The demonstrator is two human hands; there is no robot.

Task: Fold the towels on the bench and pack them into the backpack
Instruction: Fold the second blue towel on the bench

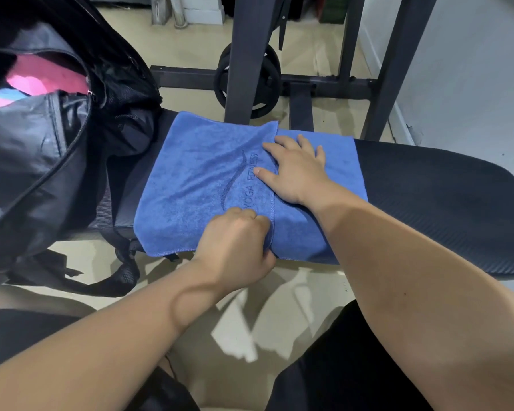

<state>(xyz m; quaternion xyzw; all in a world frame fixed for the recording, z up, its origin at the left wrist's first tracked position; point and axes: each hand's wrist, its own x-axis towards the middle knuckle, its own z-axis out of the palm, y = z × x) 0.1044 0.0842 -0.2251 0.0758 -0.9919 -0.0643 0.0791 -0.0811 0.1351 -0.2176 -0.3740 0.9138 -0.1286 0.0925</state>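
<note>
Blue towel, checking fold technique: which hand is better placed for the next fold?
Probably left. The left hand grips the blue towel at its near edge; the right hand lies flat, pinning it.

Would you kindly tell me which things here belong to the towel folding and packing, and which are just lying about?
Job: blue towel, gripped by the left hand and pressed by the right hand; bench beneath it; open backpack with pink cloth inside.
Lying about: weight plate; rack frame, both behind the bench.
</note>
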